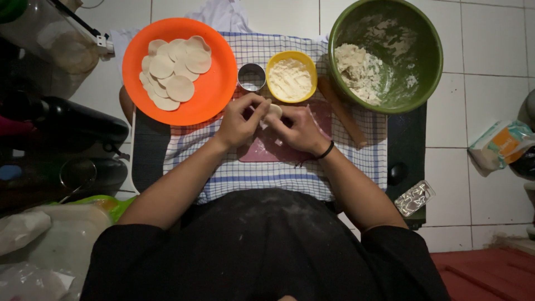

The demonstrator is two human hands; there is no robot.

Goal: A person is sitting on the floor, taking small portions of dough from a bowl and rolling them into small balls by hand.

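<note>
Both bare forearms reached forward from the body and angled inward, so the wrists converged near the middle of the view. The left hand (238,121) was curled, knuckles up, its fingers (257,114) bent toward the other hand. The right hand (298,129) mirrored it, fingers pinched close together, fingertips of both hands meeting. A dark band circled the right wrist.

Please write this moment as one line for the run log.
left hand: pinching dough piece | right hand: pinching same piece | below: pink board
</note>
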